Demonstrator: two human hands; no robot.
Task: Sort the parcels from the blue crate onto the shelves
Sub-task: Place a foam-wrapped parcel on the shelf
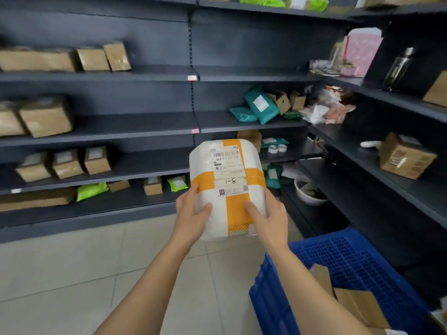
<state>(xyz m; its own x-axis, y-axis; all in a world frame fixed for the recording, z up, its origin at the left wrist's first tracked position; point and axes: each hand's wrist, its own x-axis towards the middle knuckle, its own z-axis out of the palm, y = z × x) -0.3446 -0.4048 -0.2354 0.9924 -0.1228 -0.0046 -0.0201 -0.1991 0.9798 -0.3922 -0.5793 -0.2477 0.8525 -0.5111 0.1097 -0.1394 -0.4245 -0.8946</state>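
Grey shelves [125, 120], tiled floor [72, 274], blue crate [273, 305], left hand [191, 217] and right hand [274, 220] fingers [204, 210] curled round white parcel [227, 170]

We cannot read the small print on the parcel's [210, 163] label [227, 160]. The parcel hides all of our right hand [268, 218] but the thumb. The blue crate [338, 252] runs off the bottom edge. The top edge cuts off the green bags [271, 1].

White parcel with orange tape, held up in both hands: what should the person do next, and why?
Probably carry the white parcel forward to the shelves. The left hand and right hand grip it clear of the blue crate, its handwritten 1-8 mark faces the person, and bare shelf space lies ahead.
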